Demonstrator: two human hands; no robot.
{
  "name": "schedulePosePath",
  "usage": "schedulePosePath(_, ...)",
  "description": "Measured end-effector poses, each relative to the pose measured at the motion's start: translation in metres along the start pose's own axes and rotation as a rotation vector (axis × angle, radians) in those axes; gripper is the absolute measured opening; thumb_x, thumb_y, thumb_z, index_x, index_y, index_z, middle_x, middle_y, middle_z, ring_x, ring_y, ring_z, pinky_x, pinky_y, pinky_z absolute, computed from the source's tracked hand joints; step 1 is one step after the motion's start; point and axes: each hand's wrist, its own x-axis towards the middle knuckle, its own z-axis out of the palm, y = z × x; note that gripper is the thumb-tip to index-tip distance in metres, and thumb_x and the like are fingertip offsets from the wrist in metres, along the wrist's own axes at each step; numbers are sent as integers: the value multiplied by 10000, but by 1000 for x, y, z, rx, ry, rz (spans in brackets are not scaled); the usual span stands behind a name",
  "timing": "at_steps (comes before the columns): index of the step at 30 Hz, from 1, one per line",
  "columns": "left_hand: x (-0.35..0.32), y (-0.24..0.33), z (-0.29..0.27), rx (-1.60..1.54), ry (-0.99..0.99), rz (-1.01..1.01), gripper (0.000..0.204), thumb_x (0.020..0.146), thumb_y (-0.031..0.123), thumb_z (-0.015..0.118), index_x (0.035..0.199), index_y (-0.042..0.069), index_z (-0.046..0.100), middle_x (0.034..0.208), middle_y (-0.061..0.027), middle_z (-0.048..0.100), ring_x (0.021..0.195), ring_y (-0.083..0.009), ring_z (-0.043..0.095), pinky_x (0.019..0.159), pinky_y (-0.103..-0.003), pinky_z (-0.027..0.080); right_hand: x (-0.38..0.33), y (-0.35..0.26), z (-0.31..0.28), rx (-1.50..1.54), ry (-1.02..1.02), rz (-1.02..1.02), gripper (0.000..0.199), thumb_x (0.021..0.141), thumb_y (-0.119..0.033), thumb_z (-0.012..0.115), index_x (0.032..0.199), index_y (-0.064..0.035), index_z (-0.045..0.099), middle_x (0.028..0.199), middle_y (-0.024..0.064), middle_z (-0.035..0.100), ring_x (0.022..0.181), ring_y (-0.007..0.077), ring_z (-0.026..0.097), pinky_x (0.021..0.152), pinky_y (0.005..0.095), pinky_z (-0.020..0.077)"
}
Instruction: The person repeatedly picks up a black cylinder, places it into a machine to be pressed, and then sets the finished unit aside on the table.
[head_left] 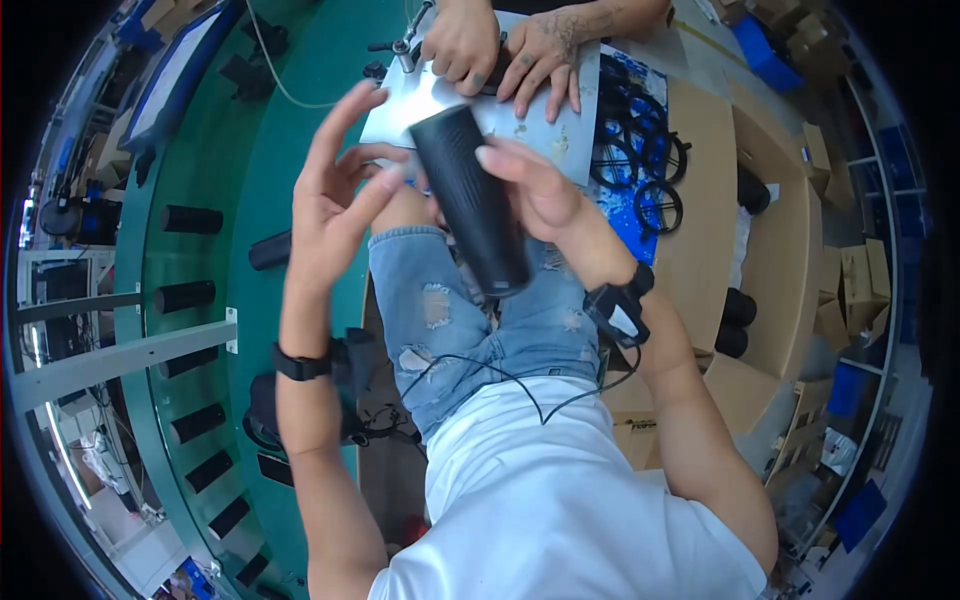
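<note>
Leaning above the lap, a black textured cylinder is held between the two forearms, its upper end tipped toward the left. It is pinched by the grip of the right hand, with the thumb laid along its right side; the fingers behind it are largely hidden. The left hand is raised just beside the upper end, its grip spread, with the fingertips slightly blurred. A wristband is worn on the left wrist. At left, a second black cylinder is carried by the green counter. Beyond the knees, a co-worker's hands are placed over a pale sheet, with black spoked rings grouped to its right.
</note>
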Motion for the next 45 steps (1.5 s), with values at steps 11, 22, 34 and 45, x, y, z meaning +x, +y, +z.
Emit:
schedulePosePath(11,-55,-39,75,-783,28,-393,517,1000,348,445,1372,-5,381,1142,-188,612,885,-217,652,809,-296,511,-21,-10,11,-250,389,-357,584,868,-323,678,1296,-16,425,1183,124,543,1098,270,567,957,396,470)
schedulePosePath(22,-41,-49,88,-1151,-7,-518,597,1009,493,277,1312,-5,405,1008,-251,620,695,-268,669,599,-322,562,-32,-14,-23,-184,224,-443,676,833,-395,692,1338,-76,376,1232,119,486,1207,290,472,1056,428,378)
schedulePosePath(34,-42,-103,77,-1021,-63,-547,430,1040,361,324,1293,35,445,1009,-191,644,770,-188,656,704,-270,529,1,-59,-36,-460,392,-641,470,807,-155,669,1208,-57,444,1094,113,528,1063,266,533,1017,419,400)
schedulePosePath(45,-71,-161,62,-854,-12,-648,324,999,258,461,1230,34,495,986,-137,653,823,-151,630,746,-257,505,95,-79,-99,-1118,570,-537,372,781,-94,767,1079,-21,554,987,55,648,918,121,604,866,269,469)
